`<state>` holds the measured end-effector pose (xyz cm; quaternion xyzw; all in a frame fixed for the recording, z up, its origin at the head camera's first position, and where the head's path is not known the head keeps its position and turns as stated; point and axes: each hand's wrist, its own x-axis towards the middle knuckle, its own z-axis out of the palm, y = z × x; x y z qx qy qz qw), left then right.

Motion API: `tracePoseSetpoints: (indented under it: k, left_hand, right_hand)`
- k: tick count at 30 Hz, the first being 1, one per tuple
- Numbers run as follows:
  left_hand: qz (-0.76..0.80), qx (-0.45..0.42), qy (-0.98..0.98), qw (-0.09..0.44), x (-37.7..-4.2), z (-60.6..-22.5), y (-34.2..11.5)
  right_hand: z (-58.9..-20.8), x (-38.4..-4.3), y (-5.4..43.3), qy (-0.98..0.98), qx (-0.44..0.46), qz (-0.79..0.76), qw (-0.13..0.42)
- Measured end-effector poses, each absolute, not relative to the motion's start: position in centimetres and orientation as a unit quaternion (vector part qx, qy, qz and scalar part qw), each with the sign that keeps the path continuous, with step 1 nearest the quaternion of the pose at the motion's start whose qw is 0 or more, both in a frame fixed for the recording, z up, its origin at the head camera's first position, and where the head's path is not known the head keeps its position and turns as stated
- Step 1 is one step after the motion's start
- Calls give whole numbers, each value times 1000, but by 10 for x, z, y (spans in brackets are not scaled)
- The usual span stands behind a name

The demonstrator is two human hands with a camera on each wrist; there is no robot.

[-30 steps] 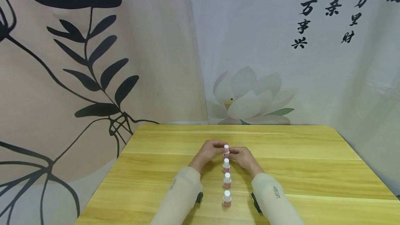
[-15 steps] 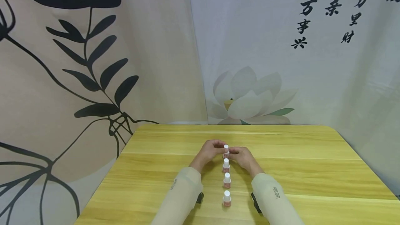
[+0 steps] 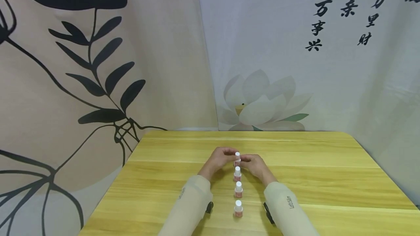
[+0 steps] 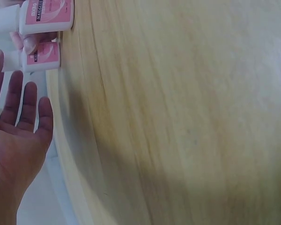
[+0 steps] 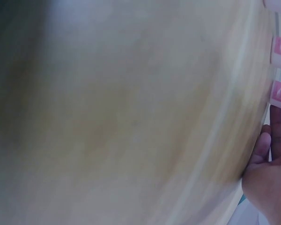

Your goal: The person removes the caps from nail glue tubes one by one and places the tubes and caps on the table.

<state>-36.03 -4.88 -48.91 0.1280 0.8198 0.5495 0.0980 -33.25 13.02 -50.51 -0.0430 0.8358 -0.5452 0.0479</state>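
A small white nail glue bottle [image 3: 237, 162] with a pink label stands upright at the far end of a row, between both hands. From its left side, my left hand [image 3: 220, 158] pinches it near the white cap with thumb and forefinger; the other fingers stretch loosely in the left wrist view. My right hand [image 3: 254, 164] pinches the bottle's body from the right, a fingertip over its label in the left wrist view. Toward me follow three like bottles, the nearest to the hands [image 3: 237, 176], a middle one [image 3: 238, 191] and a front one [image 3: 238, 210], all capped and upright.
The wooden table [image 3: 157, 192] has pale yellow grain and a rounded far corner. Behind it hangs a cloth [image 3: 170, 46] printed with plants, a lotus and characters. The sleeved forearms lie on either side of the bottle row, with a dark device at each wrist.
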Motion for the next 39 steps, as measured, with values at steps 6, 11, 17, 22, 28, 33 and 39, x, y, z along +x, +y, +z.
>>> tracePoseSetpoints:
  k: [6, 11, 17, 22, 28, 33, 39]
  left_hand:
    - [552, 126, 819, 95, -361, -491, -48]
    - [558, 123, 816, 93, -361, -491, -47]
    - [551, 121, 819, 101, -361, -491, -48]
    - [546, 121, 823, 94, -362, -492, -49]
    - [551, 120, 821, 90, -362, -493, -48]
    - [559, 119, 815, 95, -361, -494, -48]
    - [566, 118, 809, 107, -359, -492, -48]
  right_hand:
    - [-505, -332, 130, 838, -44, -541, 48]
    - [-505, -332, 130, 835, -44, -545, 56]
    - [-507, -333, 129, 830, -41, -553, 58]
    - [-507, -333, 129, 829, -40, -555, 56]
    - [-507, -333, 129, 833, -42, -550, 51]
    - [-506, -332, 129, 835, -44, -546, 55]
    - [-506, -332, 130, 835, -47, -545, 61]
